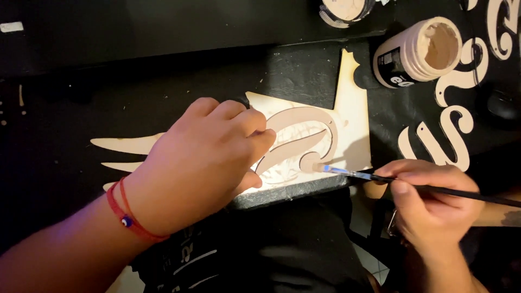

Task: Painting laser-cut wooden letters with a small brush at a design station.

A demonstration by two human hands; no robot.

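Left hand (209,163): my fingers curl down, pressing the curved cutout (304,135) onto the wood sheet (353,130).
Cutout: mid-table, painted tan, brush tip touching its lower end.
Right hand (429,201): pinched tight round the brush (380,176).
Jar (418,51): open, on its side, upper right.

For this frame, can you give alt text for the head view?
A right hand touches a thin paintbrush to a curved wooden cutout, which the left hand steadies. An open paint jar lies nearby on the black table.
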